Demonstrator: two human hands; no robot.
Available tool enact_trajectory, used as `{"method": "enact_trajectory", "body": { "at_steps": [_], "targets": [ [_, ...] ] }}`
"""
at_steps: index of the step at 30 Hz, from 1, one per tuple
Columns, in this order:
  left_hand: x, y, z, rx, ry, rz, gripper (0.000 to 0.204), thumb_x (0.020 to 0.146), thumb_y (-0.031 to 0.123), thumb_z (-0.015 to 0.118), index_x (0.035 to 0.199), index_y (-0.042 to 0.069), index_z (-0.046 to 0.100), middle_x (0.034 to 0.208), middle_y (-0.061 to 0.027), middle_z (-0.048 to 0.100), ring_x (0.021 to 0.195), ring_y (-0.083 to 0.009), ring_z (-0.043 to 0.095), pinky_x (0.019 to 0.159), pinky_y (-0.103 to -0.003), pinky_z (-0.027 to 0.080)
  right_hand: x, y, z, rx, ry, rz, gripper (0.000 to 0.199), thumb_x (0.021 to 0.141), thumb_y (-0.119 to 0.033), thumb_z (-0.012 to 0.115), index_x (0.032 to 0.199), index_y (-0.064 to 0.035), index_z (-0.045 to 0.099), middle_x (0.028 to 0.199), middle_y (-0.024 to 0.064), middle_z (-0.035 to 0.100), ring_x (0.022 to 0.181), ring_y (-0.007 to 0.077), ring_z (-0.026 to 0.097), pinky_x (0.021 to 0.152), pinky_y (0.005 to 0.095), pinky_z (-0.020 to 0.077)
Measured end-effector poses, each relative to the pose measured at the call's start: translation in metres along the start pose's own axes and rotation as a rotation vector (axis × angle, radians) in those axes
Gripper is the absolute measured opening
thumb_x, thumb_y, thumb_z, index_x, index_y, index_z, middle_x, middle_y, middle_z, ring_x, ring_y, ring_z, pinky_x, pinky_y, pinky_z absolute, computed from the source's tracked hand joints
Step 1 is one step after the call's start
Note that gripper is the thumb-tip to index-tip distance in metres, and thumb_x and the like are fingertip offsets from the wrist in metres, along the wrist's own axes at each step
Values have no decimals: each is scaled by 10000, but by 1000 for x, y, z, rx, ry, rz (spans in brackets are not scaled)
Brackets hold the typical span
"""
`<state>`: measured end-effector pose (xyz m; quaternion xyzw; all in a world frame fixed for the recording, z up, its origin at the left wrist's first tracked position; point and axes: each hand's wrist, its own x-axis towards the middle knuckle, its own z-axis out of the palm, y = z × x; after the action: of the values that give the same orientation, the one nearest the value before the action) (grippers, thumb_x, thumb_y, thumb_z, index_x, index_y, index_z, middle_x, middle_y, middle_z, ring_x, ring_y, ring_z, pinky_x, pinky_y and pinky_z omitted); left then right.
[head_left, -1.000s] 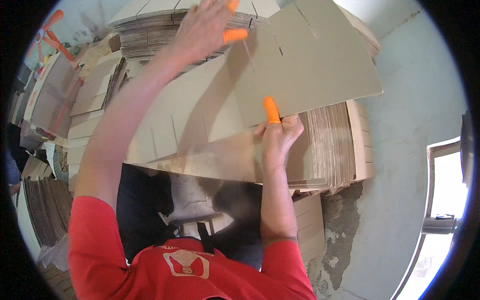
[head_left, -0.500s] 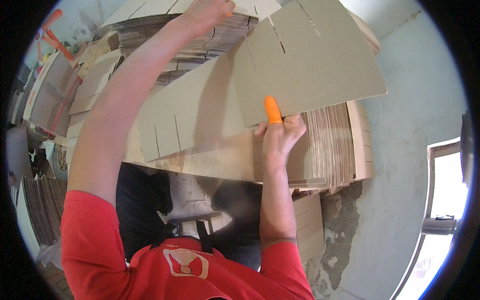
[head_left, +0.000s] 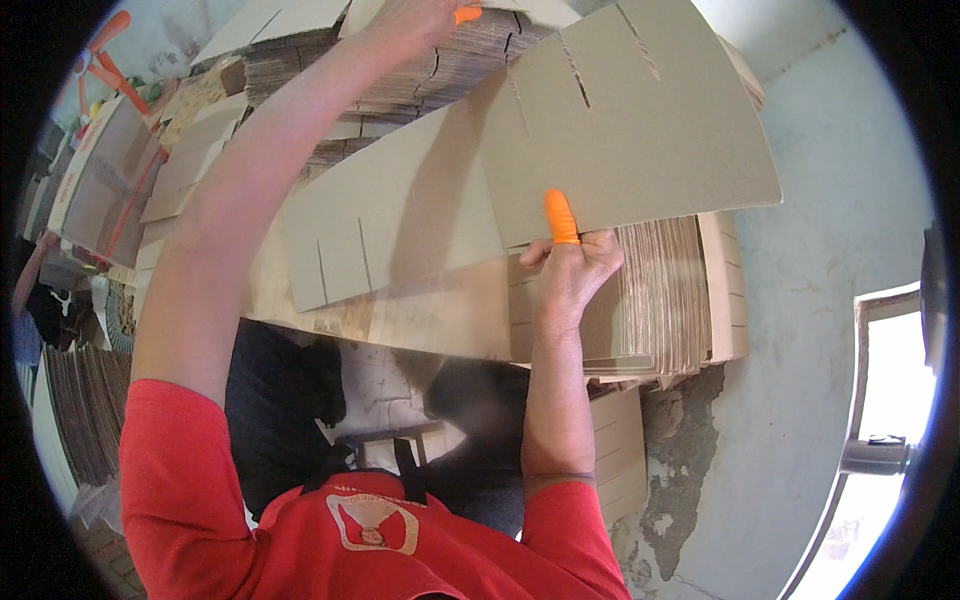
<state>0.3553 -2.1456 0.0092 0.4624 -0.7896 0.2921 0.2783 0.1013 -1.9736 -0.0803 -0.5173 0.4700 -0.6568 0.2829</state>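
Observation:
My right hand (head_left: pixel 577 270), with an orange finger cover on its thumb, is closed on the lower edge of a slotted cardboard sheet (head_left: pixel 640 130). The sheet is raised and tilted; a second slotted panel (head_left: pixel 350 235) lies to its left on the table, partly overlapped. My left arm stretches to the far stack of cardboard sheets (head_left: pixel 400 75). There my left hand (head_left: pixel 425 22), also wearing an orange cover, appears to pinch a top sheet (head_left: pixel 530 8); the upper picture edge cuts off part of the hand.
A thick bundle of cardboard sheets (head_left: pixel 665 290) stands on edge at the table's right end, near the wall (head_left: pixel 830 200). At left are a box (head_left: pixel 110 180), an orange fan (head_left: pixel 100 65) and another cardboard stack (head_left: pixel 90 400). Another person's arm (head_left: pixel 32 270) shows at far left.
My right hand and the raised cardboard have shifted slightly right. My left hand has moved a little right, and the top sheet at the far stack has shifted with it.

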Motion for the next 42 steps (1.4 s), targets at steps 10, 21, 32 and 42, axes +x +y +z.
{"method": "enact_trajectory", "body": {
  "at_steps": [10, 21, 32, 42],
  "targets": [
    [-19, 29, -16, 304, -202, 174, 331, 760, 7, 629, 1075, -77, 572, 1120, -163, 548, 1016, -295, 602, 722, -362, 593, 0, -10, -2, -34, 6, -19, 183, 796, 133, 419, 683, 27, 516, 539, 76, 556, 388, 149, 566, 333, 270, 422],
    [-47, 48, -23, 252, -245, 157, 285, 767, 81, 641, 1011, -62, 610, 1153, -173, 542, 941, -268, 609, 650, -352, 590, 0, -10, -1, 24, -46, 28, 93, 840, 96, 587, 823, 29, 650, 610, 36, 572, 430, 96, 540, 369, 244, 414],
    [-76, 79, -52, 268, -68, 448, 159, 649, 93, 638, 750, -30, 639, 971, -138, 532, 787, -176, 547, 499, -245, 513, 19, -39, -29, -194, -244, -93, 182, 827, 59, 618, 653, 6, 607, 461, 25, 523, 401, 99, 533, 384, 259, 403],
    [-98, 106, -65, 275, -132, 288, 207, 619, 84, 642, 767, -60, 653, 944, -151, 534, 773, -178, 562, 509, -229, 546, 9, -53, -32, 16, -202, -27, 186, 815, 128, 538, 678, 29, 615, 479, 27, 538, 375, 102, 540, 336, 251, 387]
  ]
}}
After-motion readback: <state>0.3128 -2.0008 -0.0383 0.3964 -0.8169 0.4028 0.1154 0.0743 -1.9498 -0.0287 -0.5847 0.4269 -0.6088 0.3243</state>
